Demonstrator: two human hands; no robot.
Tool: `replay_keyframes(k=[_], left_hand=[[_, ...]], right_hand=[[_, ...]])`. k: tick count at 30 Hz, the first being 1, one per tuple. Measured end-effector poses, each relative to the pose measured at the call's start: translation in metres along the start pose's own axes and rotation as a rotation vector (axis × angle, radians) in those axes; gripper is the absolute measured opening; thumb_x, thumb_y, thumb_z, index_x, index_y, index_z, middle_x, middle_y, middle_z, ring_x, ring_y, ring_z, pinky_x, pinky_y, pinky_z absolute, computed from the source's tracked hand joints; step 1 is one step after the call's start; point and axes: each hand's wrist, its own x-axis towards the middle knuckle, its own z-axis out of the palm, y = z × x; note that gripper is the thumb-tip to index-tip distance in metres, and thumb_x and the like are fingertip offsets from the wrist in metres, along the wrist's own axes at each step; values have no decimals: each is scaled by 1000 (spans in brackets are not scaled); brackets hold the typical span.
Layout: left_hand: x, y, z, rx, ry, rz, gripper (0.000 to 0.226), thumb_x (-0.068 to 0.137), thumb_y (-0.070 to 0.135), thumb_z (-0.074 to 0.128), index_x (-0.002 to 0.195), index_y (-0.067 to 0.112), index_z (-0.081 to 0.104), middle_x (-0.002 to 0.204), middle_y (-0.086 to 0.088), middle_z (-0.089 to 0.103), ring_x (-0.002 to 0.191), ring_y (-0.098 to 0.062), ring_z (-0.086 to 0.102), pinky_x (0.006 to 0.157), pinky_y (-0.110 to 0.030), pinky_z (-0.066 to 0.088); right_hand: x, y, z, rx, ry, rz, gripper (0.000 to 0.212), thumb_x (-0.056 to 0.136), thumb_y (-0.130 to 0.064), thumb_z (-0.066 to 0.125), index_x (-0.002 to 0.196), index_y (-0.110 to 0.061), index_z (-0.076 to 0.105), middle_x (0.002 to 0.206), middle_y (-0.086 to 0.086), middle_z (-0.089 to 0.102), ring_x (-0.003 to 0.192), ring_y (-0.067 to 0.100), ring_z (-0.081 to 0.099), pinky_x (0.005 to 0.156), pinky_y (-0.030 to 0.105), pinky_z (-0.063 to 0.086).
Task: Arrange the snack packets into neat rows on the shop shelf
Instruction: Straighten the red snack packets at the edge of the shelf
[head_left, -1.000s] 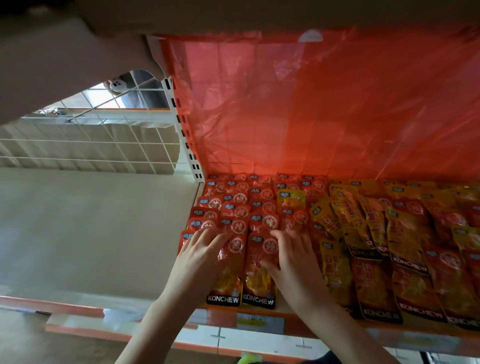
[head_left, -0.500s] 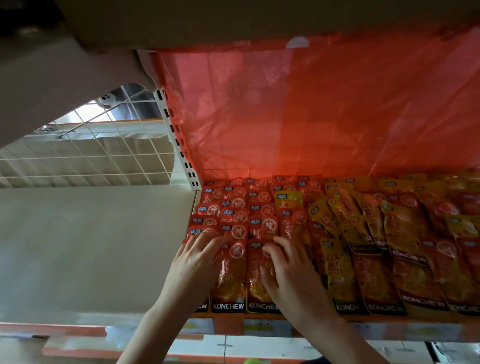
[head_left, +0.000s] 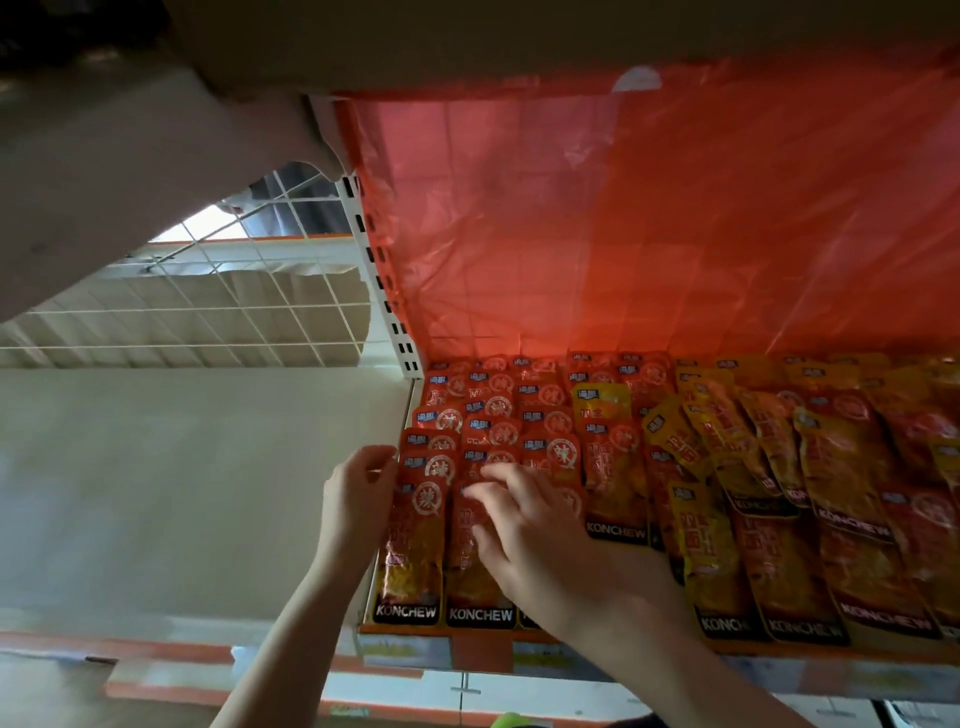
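- Our right hand (head_left: 524, 530) lies flat on the red snack packets (head_left: 493, 441), fingers spread and nearly straight, pointing toward ten o'clock; it presses down and curls round nothing.
- Under its fingertips is the second red packet (head_left: 467, 566) from the left of the front row, its black label strip showing at six o'clock of the hand.
- Our left hand (head_left: 358, 499) stands at nine o'clock of the right one, against the left edge of the stack. Its fingers bend loosely at the top and touch the side of the leftmost packets; we cannot tell whether the thumb grips anything.
- The front left packet (head_left: 415, 545) lies just beside that hand, at its three o'clock, straight and flush with its neighbour.
- The red packets run in overlapping rows from the front edge toward twelve o'clock, up to the back of the shelf.
- At three o'clock of our right hand lie the yellow packets (head_left: 706, 545), fanned and tilted, mixed with red ones, less even than the left rows.
- One yellow packet (head_left: 600, 400) sits among the red ones at one o'clock of the right hand.
- The shelf's front edge (head_left: 483, 652) is orange and runs across at six o'clock.
- A red plastic sheet (head_left: 649, 218) covers the back at twelve o'clock.
- A white slotted post (head_left: 384, 275) and a wire grid (head_left: 208, 317) stand at ten o'clock.
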Motion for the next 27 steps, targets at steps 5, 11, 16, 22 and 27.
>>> replay_keyframes(k=[5, 11, 16, 22, 27], left_hand=[[23, -7, -3, -119, -53, -131, 17, 81, 20, 70, 94, 9, 72, 86, -6, 71, 77, -21, 67, 69, -36, 56], [32, 1, -2, -128, -143, -110, 6, 82, 13, 67, 79, 10, 71, 78, -6, 71, 73, -22, 68, 68, -37, 57], [36, 4, 2, -154, -155, -102, 6, 84, 14, 66, 80, 11, 70, 80, -6, 71, 73, -20, 67, 65, -33, 55], [31, 0, 3, -149, -121, -126, 9, 87, 15, 62, 82, 11, 69, 80, -5, 69, 73, -20, 67, 64, -32, 54], [18, 5, -2, 3, 94, -24, 20, 90, 11, 50, 99, 13, 68, 94, -9, 70, 82, -24, 63, 73, -35, 51]], right_hand=[[20, -14, 13, -51, -165, -79, 55, 92, -40, 51, 139, -15, 36, 146, 7, 32, 136, 24, 26, 112, 38, 24], [31, -20, 20, -126, -248, -71, 61, 93, -45, 47, 142, -14, 28, 152, 9, 19, 140, 27, 14, 114, 41, 14], [28, -19, 26, -135, -215, -65, 61, 92, -44, 50, 141, -14, 30, 152, 10, 19, 140, 29, 16, 114, 41, 15], [27, -17, 26, -123, -194, -102, 59, 91, -41, 51, 139, -12, 32, 151, 11, 22, 139, 28, 18, 113, 41, 16], [30, -8, 10, 39, -18, -58, 41, 93, -29, 50, 130, -12, 49, 132, 4, 48, 125, 18, 41, 108, 27, 31]])
